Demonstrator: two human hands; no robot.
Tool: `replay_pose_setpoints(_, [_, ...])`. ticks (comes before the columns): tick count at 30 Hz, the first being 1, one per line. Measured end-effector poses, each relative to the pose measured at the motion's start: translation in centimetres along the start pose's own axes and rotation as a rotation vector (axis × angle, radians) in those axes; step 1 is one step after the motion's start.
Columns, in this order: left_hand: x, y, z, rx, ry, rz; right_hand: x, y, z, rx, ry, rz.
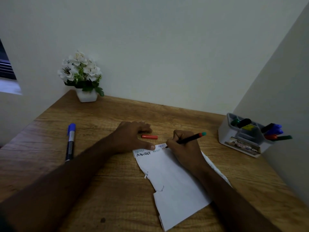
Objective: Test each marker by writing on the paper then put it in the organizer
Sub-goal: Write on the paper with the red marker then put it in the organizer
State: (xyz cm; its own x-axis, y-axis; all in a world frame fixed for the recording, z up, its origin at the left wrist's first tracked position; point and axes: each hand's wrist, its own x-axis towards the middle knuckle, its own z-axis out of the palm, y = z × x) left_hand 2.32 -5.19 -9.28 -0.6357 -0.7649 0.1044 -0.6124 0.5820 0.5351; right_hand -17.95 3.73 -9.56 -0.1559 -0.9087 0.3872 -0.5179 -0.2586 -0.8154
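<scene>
A: What is the right hand [185, 148] doing?

B: Its fingers are curled round a black pen [187, 140] with a red band and a teal end. The tip touches the top edge of the paper [175, 186], beside rows of letters already written there in several colours.

A: And the left hand [132, 138]?

B: Its fingers are spread and relaxed, holding nothing. The thumb presses the paper's top edge, and the other fingers rest on the wooden surface [100, 190] beyond it.

A: Where does the paper lie?

B: Flat on the surface, in front of the person, turned at a slant, with a torn left edge.

A: Anything between the hands?

B: A red cap [149, 136] lies on the surface just past the paper, near the left hand's fingers.

A: Other markers?

B: A blue marker [70, 141], capped, lies well to the left. The organizer [240, 139] stands at the right, against the wall, with several markers in its compartments: green, black, blue, red.

A: And at the back?

B: A white pot of white flowers [82, 76] in the far left corner.
</scene>
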Motion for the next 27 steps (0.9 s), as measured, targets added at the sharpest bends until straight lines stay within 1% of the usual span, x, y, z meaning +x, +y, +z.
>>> replay_pose_setpoints(8, [0.03, 0.14, -0.02, 0.008, 0.003, -0.006, 0.13, -0.01, 0.1, -0.04, -0.014, 0.0])
replay_pose_setpoints(16, [0.01, 0.11, -0.02, 0.001, -0.01, -0.018, 0.12, -0.06, -0.05, 0.018, 0.012, 0.006])
replay_pose_setpoints(22, [-0.12, 0.32, -0.15, 0.007, -0.016, -0.012, 0.16, -0.15, 0.03, -0.011, -0.005, 0.025])
replay_pose_setpoints(27, [-0.17, 0.54, -0.23, 0.002, -0.011, -0.011, 0.02, -0.19, -0.06, 0.014, 0.004, 0.018])
